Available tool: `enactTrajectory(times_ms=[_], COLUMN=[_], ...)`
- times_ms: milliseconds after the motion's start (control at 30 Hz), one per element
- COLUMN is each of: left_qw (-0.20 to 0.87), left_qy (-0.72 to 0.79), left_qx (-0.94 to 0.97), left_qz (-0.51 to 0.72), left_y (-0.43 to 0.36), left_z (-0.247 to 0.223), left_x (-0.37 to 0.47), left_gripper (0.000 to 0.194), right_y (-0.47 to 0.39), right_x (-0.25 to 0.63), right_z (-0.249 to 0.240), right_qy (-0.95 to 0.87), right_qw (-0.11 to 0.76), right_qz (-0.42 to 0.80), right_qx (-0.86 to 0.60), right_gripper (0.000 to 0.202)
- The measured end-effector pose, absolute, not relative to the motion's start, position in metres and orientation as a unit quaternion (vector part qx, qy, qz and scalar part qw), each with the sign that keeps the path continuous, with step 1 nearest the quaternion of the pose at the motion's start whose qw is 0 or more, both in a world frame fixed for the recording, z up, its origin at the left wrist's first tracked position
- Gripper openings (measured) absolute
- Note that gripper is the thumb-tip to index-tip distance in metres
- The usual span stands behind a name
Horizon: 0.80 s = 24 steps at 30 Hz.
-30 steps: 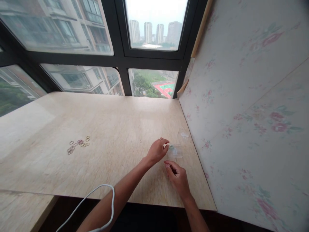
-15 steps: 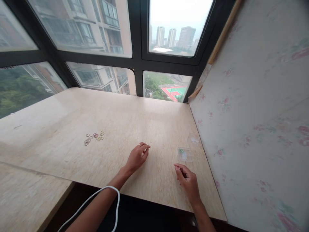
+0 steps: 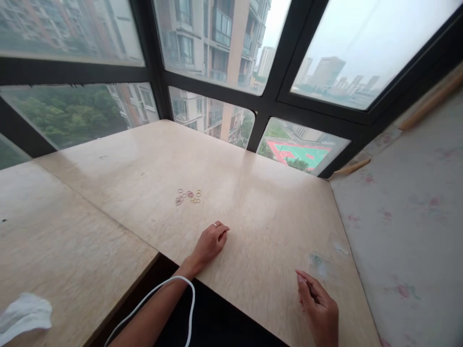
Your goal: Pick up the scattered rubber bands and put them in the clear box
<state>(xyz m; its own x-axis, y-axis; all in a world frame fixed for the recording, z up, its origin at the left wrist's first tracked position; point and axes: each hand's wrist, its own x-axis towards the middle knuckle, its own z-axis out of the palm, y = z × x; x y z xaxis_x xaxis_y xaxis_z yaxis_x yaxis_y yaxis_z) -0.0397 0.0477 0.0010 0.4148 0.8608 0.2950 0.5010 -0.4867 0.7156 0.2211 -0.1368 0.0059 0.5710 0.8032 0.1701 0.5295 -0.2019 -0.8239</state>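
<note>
My left hand (image 3: 211, 242), with a ring on one finger, rests on the tabletop (image 3: 249, 270), thumb and fingers drawn together. Whatever it may hold is too small to make out. My right hand (image 3: 318, 306) is near the front right, its thumb and forefinger closed in a pinch; anything between them cannot be made out. Just beyond it lies a clear plastic box (image 3: 325, 268) with green rings (image 3: 315, 258) in it, blurred. A clear piece that looks like a lid (image 3: 340, 247) lies near the wall. Several thin rings (image 3: 190, 194), purplish, brownish and yellow, lie loosely beyond my left hand.
A white cable (image 3: 193, 303) loops over my left forearm. White tissue (image 3: 27, 313) lies on the lower left surface (image 3: 83, 270), past a seam. Dark window frames (image 3: 217, 94) border the back, and a flowered wall (image 3: 408, 241) the right side.
The view has swung left, so the table, rings and box appear further right, and the white tissue has come into view. Both hands keep about the same closed pose.
</note>
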Motion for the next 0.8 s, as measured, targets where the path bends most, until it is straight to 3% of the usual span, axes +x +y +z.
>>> enactTrajectory(times_ms=[167, 400, 467, 567, 800], left_qw=[0.329, 0.364, 0.375, 0.383, 0.378], left_qy=[0.431, 0.437, 0.438, 0.439, 0.447], left_qx=[0.755, 0.712, 0.703, 0.695, 0.693], left_qz=[0.37, 0.412, 0.416, 0.422, 0.422], left_y=[0.051, 0.054, 0.054, 0.054, 0.053], left_z=[-0.002, -0.002, -0.002, -0.003, -0.001], left_x=[-0.044, -0.046, -0.047, -0.048, -0.048], left_gripper=[0.019, 0.017, 0.017, 0.017, 0.015], right_y=[-0.059, 0.073, 0.107, 0.15, 0.21], right_x=[0.163, 0.078, 0.054, 0.02, -0.024], right_z=[0.038, 0.061, 0.06, 0.058, 0.059], right_qy=[-0.554, -0.696, -0.733, -0.803, -0.842], right_qw=[0.457, 0.363, 0.323, 0.194, 0.094], right_qz=[0.196, 0.294, 0.287, 0.211, 0.151], right_qx=[-0.668, -0.546, -0.525, -0.523, -0.509], right_gripper=[0.029, 0.029, 0.029, 0.031, 0.031])
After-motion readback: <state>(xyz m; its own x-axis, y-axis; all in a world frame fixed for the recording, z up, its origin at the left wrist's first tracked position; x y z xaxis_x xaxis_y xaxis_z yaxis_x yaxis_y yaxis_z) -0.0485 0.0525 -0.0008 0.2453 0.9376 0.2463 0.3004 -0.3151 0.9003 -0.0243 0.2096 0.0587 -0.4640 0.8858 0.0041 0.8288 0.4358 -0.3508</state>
